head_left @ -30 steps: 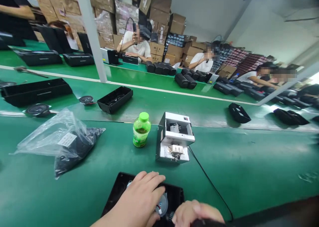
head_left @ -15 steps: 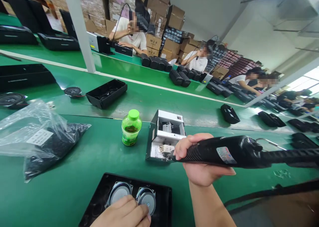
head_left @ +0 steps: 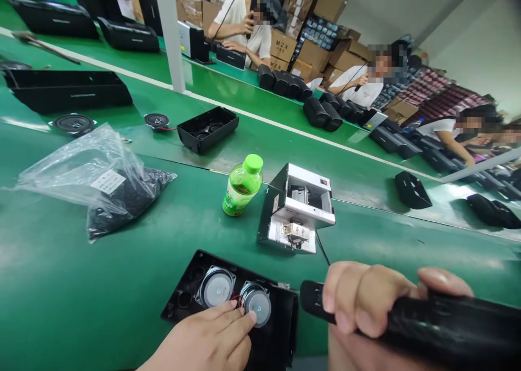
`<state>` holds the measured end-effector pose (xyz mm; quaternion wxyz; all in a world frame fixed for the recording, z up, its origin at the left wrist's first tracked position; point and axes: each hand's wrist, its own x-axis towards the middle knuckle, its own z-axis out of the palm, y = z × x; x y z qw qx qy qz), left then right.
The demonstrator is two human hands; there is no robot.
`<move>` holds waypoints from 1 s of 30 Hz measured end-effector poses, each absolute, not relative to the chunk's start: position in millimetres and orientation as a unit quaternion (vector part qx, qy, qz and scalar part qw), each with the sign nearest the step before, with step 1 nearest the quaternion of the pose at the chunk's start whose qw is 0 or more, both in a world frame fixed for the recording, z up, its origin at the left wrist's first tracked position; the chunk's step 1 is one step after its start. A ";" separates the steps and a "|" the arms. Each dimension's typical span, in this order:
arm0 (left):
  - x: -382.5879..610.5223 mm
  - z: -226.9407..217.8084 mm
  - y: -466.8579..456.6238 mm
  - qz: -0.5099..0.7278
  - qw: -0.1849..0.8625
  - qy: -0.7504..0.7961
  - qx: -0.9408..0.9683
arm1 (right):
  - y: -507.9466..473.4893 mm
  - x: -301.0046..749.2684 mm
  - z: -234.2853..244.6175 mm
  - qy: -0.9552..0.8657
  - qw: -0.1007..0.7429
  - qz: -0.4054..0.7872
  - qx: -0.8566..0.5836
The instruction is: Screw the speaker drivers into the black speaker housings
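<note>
A black speaker housing (head_left: 280,327) lies on the green table in front of me, with two round silver-backed speaker drivers (head_left: 216,287) set in it. My left hand (head_left: 207,341) rests flat on the housing, fingertips touching the right driver (head_left: 255,305) and its red wire. My right hand (head_left: 374,300) is wrapped round the black handle of an electric screwdriver (head_left: 443,322), held low and level just right of the housing. A white and grey screw feeder box (head_left: 299,208) stands behind the housing, with a black cable running from it.
A green-capped drink bottle (head_left: 241,186) stands left of the feeder. A clear plastic bag of small black parts (head_left: 101,189) lies at the left. On the belt behind lie an open black housing (head_left: 207,128), loose speakers (head_left: 74,123) and long black casings. Several people sit across the line.
My right hand has pulled the screwdriver back from the feeder box and down to beside the housing. My left hand stays on the drivers. The view has tilted down.
</note>
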<state>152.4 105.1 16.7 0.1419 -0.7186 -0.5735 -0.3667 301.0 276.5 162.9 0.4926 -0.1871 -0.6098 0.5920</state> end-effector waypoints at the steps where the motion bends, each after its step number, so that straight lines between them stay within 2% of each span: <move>1: 152.9 20.1 106.0 -0.365 0.134 -0.576 -0.719 | 269.0 296.7 162.0 -0.618 0.483 0.596 -0.172; 11: 152.4 30.3 106.3 -0.359 0.086 -0.578 -0.728 | 252.7 258.2 126.2 -0.650 0.473 0.585 -0.110; 27: 152.6 32.6 104.9 -0.361 0.085 -0.575 -0.729 | 252.8 251.0 116.6 -0.631 0.492 0.587 -0.122; 30: 152.2 33.6 104.4 -0.350 0.080 -0.573 -0.737 | 253.3 252.7 114.1 -0.640 0.457 0.607 -0.117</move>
